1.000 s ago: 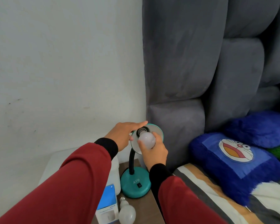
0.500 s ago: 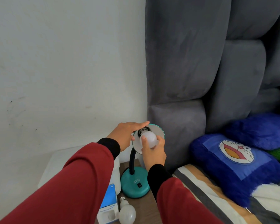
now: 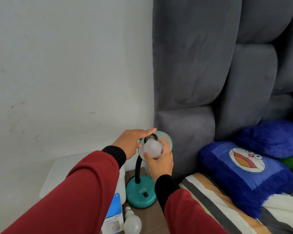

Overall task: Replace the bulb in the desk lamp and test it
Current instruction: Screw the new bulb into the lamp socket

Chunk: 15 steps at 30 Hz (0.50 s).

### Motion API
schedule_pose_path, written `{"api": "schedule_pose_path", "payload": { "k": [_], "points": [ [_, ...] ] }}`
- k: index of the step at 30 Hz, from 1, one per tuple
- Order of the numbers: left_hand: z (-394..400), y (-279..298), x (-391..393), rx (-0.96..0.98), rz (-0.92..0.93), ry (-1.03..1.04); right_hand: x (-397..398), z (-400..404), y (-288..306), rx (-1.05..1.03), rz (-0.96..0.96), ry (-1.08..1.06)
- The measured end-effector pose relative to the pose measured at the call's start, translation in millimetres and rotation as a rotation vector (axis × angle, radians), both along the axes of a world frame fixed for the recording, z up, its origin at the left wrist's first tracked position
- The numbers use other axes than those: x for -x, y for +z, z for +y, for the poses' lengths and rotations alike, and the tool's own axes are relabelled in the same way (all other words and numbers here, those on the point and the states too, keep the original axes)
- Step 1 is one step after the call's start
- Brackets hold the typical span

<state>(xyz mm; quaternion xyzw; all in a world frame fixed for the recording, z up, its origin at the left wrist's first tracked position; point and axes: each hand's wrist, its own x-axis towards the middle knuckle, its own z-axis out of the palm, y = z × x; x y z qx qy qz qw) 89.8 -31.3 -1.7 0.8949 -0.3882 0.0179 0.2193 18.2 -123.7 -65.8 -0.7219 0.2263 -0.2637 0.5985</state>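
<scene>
A teal desk lamp stands on a brown bedside table, its round base [image 3: 140, 195] below a black gooseneck. The lamp shade [image 3: 167, 141] is tilted up toward me. My left hand [image 3: 132, 141] grips the shade's left rim and top. My right hand [image 3: 159, 161] holds a white bulb [image 3: 152, 148] whose screw base sits at the black socket inside the shade. A second white bulb [image 3: 132, 222] lies loose on the table in front of the lamp, beside a blue and white bulb box [image 3: 113, 217].
A white container [image 3: 57, 174] stands left of the lamp against the white wall. A grey padded headboard [image 3: 210, 81] rises right behind the lamp. The bed at right carries a striped cover [image 3: 218, 208] and blue plush pillows [image 3: 252, 169].
My right hand has turned around the bulb at the socket, its fingers shifting on the glass. My left hand stays on the shade. The view has drifted slightly.
</scene>
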Motion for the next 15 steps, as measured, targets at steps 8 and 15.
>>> {"api": "schedule_pose_path", "payload": {
  "k": [8,15],
  "points": [
    [-1.4,-0.3,-0.5,-0.004,-0.009,-0.004,0.9,-3.5,2.6,-0.050,0.024,0.016],
    [-1.2,-0.9,-1.1,-0.009,-0.020,-0.005,-3.1,1.4,2.2,-0.051,0.045,0.040]
  ]
}}
